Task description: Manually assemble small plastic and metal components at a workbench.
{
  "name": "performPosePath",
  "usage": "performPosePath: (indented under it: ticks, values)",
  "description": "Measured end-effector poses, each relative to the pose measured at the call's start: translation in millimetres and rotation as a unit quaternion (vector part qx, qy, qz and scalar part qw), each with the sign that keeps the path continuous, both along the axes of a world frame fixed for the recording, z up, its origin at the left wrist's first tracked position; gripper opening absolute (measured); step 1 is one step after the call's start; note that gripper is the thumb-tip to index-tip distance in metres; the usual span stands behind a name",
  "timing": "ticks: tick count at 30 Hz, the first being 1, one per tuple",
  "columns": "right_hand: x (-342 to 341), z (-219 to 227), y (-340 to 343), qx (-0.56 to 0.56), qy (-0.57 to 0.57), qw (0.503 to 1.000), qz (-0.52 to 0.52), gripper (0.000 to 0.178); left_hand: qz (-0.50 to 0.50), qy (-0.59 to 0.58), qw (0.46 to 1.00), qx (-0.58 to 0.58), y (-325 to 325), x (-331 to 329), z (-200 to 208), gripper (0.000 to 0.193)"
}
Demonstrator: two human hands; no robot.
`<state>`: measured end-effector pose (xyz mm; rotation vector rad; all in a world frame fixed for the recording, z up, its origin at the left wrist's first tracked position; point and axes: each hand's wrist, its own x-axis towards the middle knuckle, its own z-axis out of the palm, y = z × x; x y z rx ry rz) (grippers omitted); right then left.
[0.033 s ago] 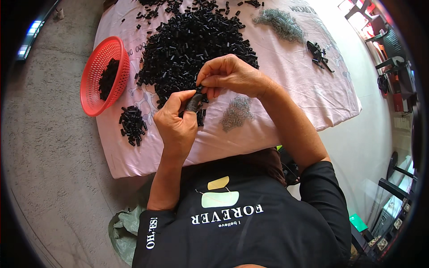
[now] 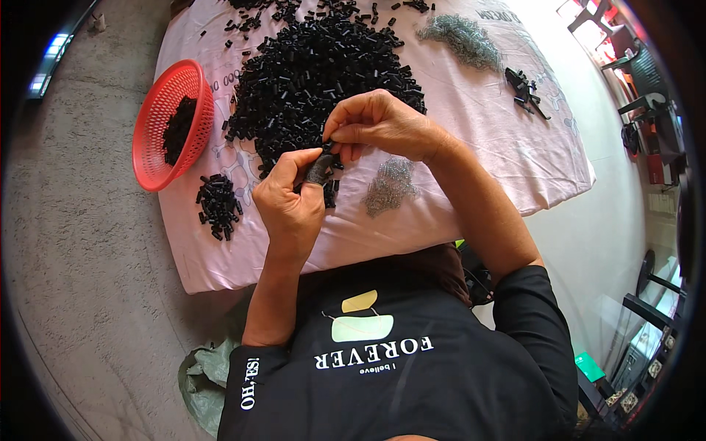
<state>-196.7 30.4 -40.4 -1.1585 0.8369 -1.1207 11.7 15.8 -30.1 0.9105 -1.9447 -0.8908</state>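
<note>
My left hand (image 2: 289,195) is closed, its thumb and index finger pinching a small black plastic piece (image 2: 328,148). A dark grey wrap (image 2: 318,173) covers its thumb. From the right, my right hand (image 2: 379,126) meets it with closed fingertips on the same piece; whether they hold anything else is hidden. Just beyond both hands rises a big heap of short black tube-like plastic pieces (image 2: 316,70). Beside my right wrist lies a small pile of fine silvery metal bits (image 2: 390,187), too small to tell their kind.
A red perforated basket (image 2: 151,165) holding black pieces leans at the table's left. Nearer me is a small black pile (image 2: 218,207). Farther right are more silvery bits (image 2: 463,42) and several longer black parts (image 2: 523,92). Pale pink cloth (image 2: 471,206) covers the table.
</note>
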Motion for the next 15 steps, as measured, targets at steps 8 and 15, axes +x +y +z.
performPosePath:
  ticks: [8,15]
  values:
    - [2.2,-1.9,0.3,-0.014,-0.046,0.999,0.001,0.013,-0.010,-0.008,0.999,0.040,0.9,4.7,4.7,0.024]
    - [2.1,0.3,0.9,-0.014,-0.035,0.999,0.002,0.014,-0.002,-0.026,0.999,-0.022,3.5,1.8,6.8,0.028]
